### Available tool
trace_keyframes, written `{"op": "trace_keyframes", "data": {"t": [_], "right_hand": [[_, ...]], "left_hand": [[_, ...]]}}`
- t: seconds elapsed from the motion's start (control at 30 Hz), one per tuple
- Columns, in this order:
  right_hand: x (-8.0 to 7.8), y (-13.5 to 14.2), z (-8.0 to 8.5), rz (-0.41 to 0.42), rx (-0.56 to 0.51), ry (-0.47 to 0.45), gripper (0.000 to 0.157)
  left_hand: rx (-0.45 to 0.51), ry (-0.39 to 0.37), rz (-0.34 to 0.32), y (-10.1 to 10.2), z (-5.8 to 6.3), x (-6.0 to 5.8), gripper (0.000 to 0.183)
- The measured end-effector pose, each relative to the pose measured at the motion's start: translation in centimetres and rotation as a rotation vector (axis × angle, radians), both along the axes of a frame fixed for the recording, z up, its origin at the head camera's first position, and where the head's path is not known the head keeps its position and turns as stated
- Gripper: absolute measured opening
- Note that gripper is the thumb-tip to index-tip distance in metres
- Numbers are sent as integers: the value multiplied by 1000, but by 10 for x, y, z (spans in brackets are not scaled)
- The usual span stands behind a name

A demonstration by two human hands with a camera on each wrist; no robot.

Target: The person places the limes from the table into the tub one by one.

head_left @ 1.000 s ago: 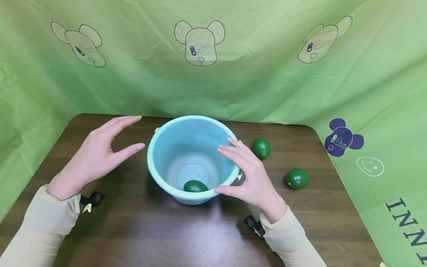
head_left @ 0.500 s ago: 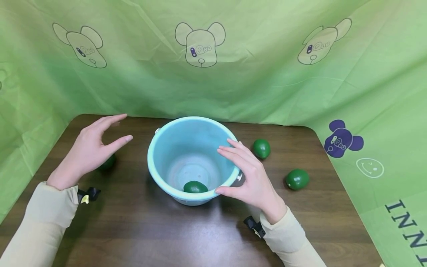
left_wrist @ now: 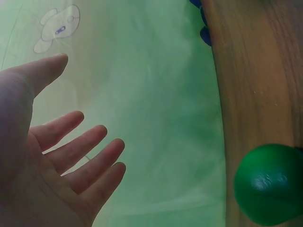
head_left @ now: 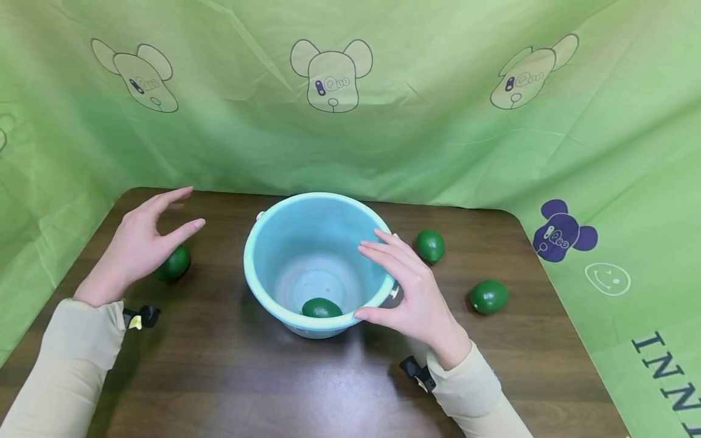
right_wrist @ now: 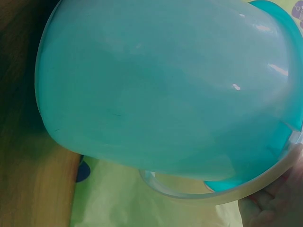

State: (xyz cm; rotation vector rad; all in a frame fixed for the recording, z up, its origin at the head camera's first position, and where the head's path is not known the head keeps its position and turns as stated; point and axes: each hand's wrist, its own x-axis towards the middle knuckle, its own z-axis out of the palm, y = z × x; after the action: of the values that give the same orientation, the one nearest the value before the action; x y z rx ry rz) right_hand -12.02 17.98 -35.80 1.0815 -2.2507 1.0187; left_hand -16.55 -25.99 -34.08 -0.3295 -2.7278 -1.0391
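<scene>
A light blue plastic bucket (head_left: 257,255) stands mid-table with one green avocado (head_left: 321,308) inside at its near wall. My right hand (head_left: 408,286) rests against the bucket's right rim, fingers straight over the edge and thumb on the outside; the right wrist view is filled by the bucket's outer wall (right_wrist: 156,99). My left hand (head_left: 142,240) hovers open, fingers spread, just above and left of another avocado (head_left: 174,263) on the table. In the left wrist view that avocado (left_wrist: 270,184) lies below my spread fingers (left_wrist: 80,151), apart from them.
Two more avocados lie right of the bucket, one (head_left: 429,244) near its rim and one (head_left: 488,296) farther right. Green printed cloth (head_left: 350,91) walls the back and both sides of the brown wooden table (head_left: 246,377).
My left hand has drawn away from the bucket to the left, uncovering the avocado beneath it. The right hand and bucket have stayed put.
</scene>
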Motion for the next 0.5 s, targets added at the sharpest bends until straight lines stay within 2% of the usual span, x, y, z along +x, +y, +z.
{"op": "trace_keyframes", "data": {"t": [0.5], "right_hand": [[0,1,0,3,-6,6,82]], "left_hand": [[-15,-62,61,-20,-13,2,69]]}}
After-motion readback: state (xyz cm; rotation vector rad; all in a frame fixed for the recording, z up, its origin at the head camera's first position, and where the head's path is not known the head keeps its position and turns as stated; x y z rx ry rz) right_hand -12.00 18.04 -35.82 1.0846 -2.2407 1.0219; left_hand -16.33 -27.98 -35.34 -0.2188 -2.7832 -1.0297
